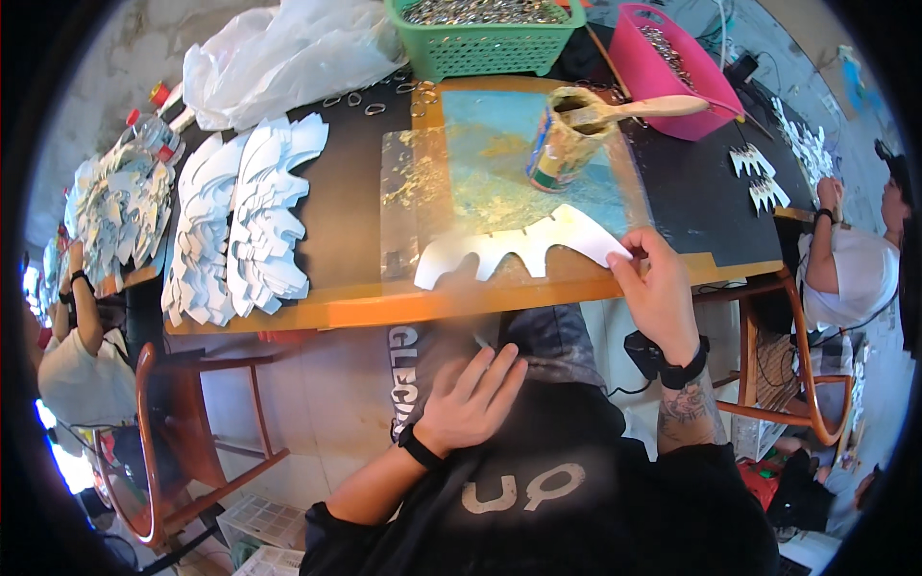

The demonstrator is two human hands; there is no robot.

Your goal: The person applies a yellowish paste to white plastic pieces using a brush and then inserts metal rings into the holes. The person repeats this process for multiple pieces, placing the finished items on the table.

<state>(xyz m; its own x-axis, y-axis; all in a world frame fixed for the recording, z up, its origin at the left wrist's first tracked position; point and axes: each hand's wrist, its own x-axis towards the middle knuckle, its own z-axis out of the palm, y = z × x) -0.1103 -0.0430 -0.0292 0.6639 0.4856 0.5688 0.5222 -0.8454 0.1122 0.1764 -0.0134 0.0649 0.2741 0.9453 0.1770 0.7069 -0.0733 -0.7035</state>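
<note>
Right now the right hand (pixel 661 288) is pinching the right tip of a white scalloped card cutout (pixel 523 247) — its long axis is running left to right along the table's near edge (pixel 384 309). Farther off, the left hand (pixel 471 398) is lying flat and open on the lap — holding nothing.

Wooden worktable (pixel 384 309), wooden chair (pixel 182 422), pale floor (pixel 317 403)

Around the glue tin (pixel 562 142) on the table (pixel 346 206) are two baskets, one green (pixel 485 43) and one pink (pixel 672 72), one white cutout (pixel 523 245), two cutout stacks (pixel 240 216) and one plastic bag (pixel 288 53).
</note>
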